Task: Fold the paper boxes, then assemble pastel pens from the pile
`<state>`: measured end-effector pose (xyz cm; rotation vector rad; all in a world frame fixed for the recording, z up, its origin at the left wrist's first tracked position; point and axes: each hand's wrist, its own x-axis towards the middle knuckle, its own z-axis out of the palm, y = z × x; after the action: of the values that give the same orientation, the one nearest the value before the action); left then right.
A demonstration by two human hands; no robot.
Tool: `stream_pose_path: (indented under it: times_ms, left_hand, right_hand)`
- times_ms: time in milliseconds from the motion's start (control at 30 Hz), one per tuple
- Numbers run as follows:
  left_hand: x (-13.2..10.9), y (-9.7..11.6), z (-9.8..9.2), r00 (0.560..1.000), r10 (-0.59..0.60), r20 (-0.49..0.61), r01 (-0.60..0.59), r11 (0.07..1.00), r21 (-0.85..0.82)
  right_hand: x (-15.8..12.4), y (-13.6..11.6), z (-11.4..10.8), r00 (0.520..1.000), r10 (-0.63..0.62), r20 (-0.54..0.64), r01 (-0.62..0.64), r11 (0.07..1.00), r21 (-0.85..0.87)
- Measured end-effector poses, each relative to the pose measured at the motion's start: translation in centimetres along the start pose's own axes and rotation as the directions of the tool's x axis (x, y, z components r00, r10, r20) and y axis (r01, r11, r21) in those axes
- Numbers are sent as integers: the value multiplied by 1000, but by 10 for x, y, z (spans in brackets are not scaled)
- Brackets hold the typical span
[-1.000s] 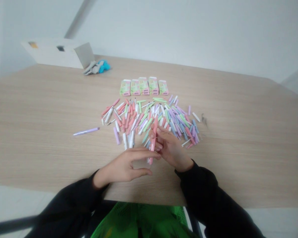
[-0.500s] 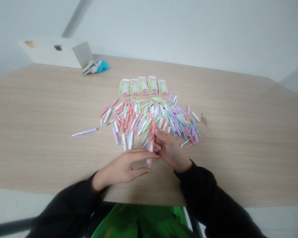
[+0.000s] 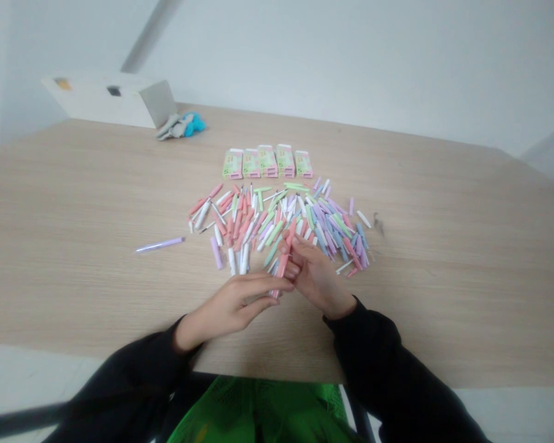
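Moved: left hand thumb has closed up toward its fingers at the pink pen.
Grips: left pinched on pen's lower end; right hand clamped higher up.
Pen: above counter, toward middle of near edge.
Surface: pale wood-grain; white wall behind far edge; white box near far-left corner.
Hidden: pen's lower tip, partly behind left fingers.
Unclear: grey smudge, right of pen pile.
Cut off: sleeves, below near edge.
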<state>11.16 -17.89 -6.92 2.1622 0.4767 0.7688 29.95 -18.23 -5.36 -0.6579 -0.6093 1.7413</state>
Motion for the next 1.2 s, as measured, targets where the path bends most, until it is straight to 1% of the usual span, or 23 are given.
stream_pose_path:
  times_ms: [67,167,433,700,933,1100,1200]
  left_hand:
    - [-1,-2,0,1000,5,12,-5,1000,12]
    - [-2,-2,-1,999,1,42,-1,1000,8]
    - [0,2,-1,997,-3,78,6,999,-42]
    - [0,0,0,999,20,39,-20,1000,-3]
    - [-2,-1,0,997,24,73,-22,1000,-22]
    - [0,-2,0,996,-20,88,26,997,-71]
    - [1,-2,0,995,-38,95,47,994,-96]
  right_hand:
    - [0,0,0,1000,-16,8,16,1000,-3]
    - [-1,0,0,999,8,31,-7,1000,-27]
    - [0,-1,0,999,51,12,-50,998,-42]
    - [2,-1,0,999,5,-41,-5,1000,-17]
    - [-1,-3,1,997,56,-47,-58,997,-44]
    - [1,-1,-1,991,115,-65,-118,992,-49]
    - [3,1,-1,988,125,-87,-129,991,-39]
